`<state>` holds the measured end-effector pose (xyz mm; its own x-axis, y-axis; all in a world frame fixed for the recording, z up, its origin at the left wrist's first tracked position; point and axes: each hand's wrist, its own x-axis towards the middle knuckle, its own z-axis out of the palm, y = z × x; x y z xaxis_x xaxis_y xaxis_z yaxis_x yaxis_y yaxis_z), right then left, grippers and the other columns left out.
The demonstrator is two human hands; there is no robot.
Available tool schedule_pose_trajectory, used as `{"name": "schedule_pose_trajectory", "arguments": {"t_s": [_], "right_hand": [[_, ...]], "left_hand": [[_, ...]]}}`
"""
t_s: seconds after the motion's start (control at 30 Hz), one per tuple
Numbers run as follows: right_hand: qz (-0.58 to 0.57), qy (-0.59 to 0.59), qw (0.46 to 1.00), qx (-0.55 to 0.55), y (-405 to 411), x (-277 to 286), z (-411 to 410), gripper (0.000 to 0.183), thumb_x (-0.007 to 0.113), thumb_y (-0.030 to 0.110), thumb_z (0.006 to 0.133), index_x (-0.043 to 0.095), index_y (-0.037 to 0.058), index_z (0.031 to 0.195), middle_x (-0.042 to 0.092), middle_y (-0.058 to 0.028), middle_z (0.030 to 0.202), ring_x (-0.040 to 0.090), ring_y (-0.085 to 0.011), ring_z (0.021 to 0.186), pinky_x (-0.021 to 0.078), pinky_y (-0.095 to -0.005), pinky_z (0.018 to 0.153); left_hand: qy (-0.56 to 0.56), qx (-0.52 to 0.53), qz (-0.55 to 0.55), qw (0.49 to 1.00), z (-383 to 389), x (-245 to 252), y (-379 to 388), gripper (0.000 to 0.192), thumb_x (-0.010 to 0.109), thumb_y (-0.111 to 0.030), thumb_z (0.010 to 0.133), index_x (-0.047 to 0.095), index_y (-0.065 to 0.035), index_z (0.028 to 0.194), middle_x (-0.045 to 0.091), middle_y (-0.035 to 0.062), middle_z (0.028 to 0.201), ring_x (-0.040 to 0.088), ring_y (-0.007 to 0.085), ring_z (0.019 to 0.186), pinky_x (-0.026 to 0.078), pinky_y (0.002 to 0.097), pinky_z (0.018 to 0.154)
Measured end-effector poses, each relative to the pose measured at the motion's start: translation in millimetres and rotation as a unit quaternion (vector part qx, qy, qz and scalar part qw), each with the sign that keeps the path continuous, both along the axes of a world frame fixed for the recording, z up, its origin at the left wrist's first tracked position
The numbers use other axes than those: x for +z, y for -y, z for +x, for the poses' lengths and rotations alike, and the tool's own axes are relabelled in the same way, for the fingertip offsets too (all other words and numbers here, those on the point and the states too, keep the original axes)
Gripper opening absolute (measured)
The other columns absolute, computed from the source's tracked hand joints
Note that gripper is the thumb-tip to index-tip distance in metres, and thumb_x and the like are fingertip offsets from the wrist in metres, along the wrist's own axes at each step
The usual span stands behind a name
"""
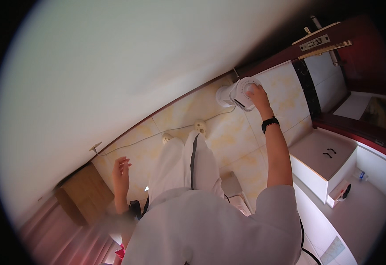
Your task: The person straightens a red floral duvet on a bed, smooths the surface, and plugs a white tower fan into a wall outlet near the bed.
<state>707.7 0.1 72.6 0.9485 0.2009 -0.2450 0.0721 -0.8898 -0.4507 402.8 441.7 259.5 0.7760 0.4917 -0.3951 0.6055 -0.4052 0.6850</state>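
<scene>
A white tower fan or heater (237,96) with a round dial on its top stands on the tiled floor near the wall. My right hand (256,94), with a dark band on the wrist, has its fingers closed on the dial. My left hand (121,169) hangs at the lower left with its fingers loosely curled and nothing in it. A thin cord (140,140) runs from the appliance past my feet to a plug at the wall (95,146). Light-coloured clogs with holes (200,127) are on my feet.
A dark red door with a metal lock plate (315,43) is at the upper right. Low cabinets with black handles (325,155) stand at the right. A wooden box-like piece (85,193) and a pink curtain (70,238) are at the lower left.
</scene>
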Motion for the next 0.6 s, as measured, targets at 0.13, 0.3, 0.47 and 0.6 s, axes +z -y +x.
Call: {"name": "schedule_pose_trajectory", "arguments": {"t_s": [0.13, 0.3, 0.47, 0.6], "right_hand": [[0.007, 0.001, 1.0, 0.008, 2, -4, 1, 0.031, 0.056, 0.019, 0.073, 0.049, 0.0029, 0.099, 0.049, -0.021, 0.097, 0.05, -0.037, 0.093, 0.0421, -0.0411, 0.08], [0.011, -0.022, 0.999, 0.029, 7, -1, 5, 0.026, 0.055, 0.014, 0.074, 0.05, 0.0049, 0.098, 0.048, -0.0195, 0.097, 0.05, -0.0359, 0.093, 0.042, -0.0404, 0.08], [0.049, -0.061, 0.994, 0.073, 15, -1, 10, 0.024, 0.053, 0.006, 0.074, 0.05, 0.0058, 0.099, 0.048, -0.0163, 0.097, 0.048, -0.0336, 0.094, 0.0425, -0.0376, 0.08], [0.016, -0.052, 0.993, 0.109, 17, 5, 10, 0.025, 0.053, 0.005, 0.074, 0.05, 0.0064, 0.099, 0.048, -0.016, 0.097, 0.047, -0.0331, 0.095, 0.0422, -0.0372, 0.08]], "left_hand": [[0.005, 0.003, 0.004, 1.0, 1, -3, -2, 0.017, 0.044, -0.011, 0.087, 0.05, -0.0021, 0.101, 0.058, 0.0086, 0.094, 0.058, 0.0159, 0.08, 0.044, 0.0271, 0.07], [0.022, 0.008, -0.013, 1.0, 0, -8, -3, 0.018, 0.044, -0.011, 0.088, 0.049, -0.002, 0.102, 0.058, 0.0082, 0.093, 0.058, 0.0157, 0.08, 0.044, 0.0268, 0.069], [0.011, 0.007, -0.006, 1.0, 3, -5, -2, 0.018, 0.044, -0.011, 0.087, 0.049, -0.0019, 0.102, 0.058, 0.0081, 0.093, 0.058, 0.0155, 0.08, 0.044, 0.0268, 0.069], [0.019, 0.01, -0.013, 1.0, 3, -7, -4, 0.018, 0.044, -0.011, 0.087, 0.049, -0.0023, 0.102, 0.058, 0.0079, 0.093, 0.057, 0.015, 0.08, 0.043, 0.0263, 0.069]]}}
